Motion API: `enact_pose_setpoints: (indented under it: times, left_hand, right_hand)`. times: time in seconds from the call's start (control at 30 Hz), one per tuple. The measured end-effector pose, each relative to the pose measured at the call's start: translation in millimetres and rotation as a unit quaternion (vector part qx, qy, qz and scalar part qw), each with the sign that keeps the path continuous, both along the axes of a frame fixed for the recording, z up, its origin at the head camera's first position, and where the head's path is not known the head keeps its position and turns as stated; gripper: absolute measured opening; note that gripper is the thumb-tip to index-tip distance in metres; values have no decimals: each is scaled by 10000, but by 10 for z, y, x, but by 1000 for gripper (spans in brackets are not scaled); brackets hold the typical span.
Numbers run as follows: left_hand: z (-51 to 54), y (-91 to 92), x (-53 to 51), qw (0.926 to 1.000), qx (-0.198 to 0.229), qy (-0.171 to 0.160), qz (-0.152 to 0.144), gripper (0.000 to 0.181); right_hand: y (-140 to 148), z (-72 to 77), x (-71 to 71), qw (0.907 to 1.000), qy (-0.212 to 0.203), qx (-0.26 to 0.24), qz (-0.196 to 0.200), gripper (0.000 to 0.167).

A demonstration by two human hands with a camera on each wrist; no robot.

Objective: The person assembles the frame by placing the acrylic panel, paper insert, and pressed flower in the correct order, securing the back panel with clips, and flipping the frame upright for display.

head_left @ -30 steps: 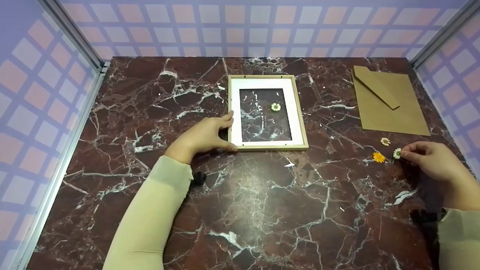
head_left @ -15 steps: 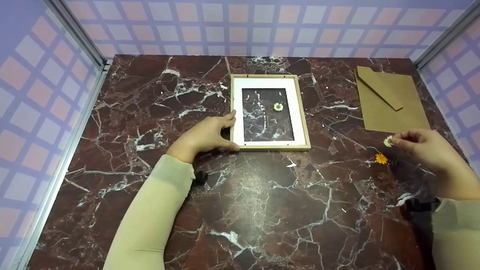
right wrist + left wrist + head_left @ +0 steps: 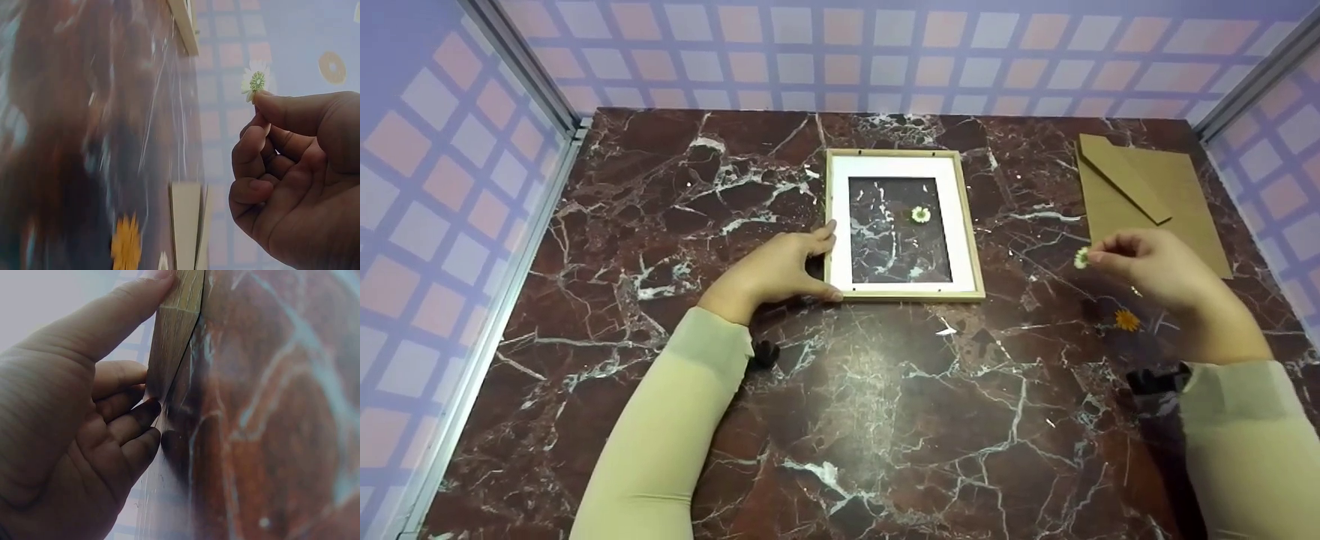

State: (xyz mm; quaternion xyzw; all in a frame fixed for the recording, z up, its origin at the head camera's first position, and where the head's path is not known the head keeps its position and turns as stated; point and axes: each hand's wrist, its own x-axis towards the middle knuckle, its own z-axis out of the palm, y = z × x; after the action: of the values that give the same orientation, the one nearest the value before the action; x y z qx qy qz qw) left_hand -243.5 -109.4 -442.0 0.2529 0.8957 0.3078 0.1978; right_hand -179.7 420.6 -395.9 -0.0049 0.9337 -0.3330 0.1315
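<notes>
My left hand (image 3: 780, 270) rests against the lower left corner of a light wooden picture frame (image 3: 911, 297). The thumb touches the frame's front edge and the fingers touch its left side. A white mat (image 3: 960, 259) surrounds the frame's dark window, where one white daisy (image 3: 920, 215) lies at the upper right. Thumb and forefinger of my right hand (image 3: 1166, 270) pinch another white daisy (image 3: 256, 80), raised above the table, its green-centred face visible in the right wrist view. Below that hand lies an orange flower (image 3: 1126, 320). A small pale flower (image 3: 1136, 291) is mostly hidden by the hand.
A brown kraft envelope (image 3: 1192, 202) lies at the back right, its near edge partly behind my right hand. White scraps (image 3: 946, 331) dot the dark red marbled table (image 3: 885, 420). Checked walls (image 3: 810, 60) enclose the back and sides.
My right hand has lifted the white daisy off the table beside the orange flower and carried it left and toward the back. My left hand stays at the frame.
</notes>
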Motion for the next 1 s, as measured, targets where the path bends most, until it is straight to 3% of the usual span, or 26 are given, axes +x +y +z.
enact_pose_setpoints:
  times: [0.23,0.47,1.0]
  left_hand:
    - [-27,23,24,9999,-113,-23,5,105]
    - [2,65,25,9998,-187,23,-21,104]
    - [9,20,-11,9997,-231,55,29,105]
  right_hand:
    - [-459,-17,-218,9958,-359,-829,-177,29]
    - [-901,31,-463,9982,85,-312,510,23]
    - [-1624,11,-754,9909,298,-311,1275,15]
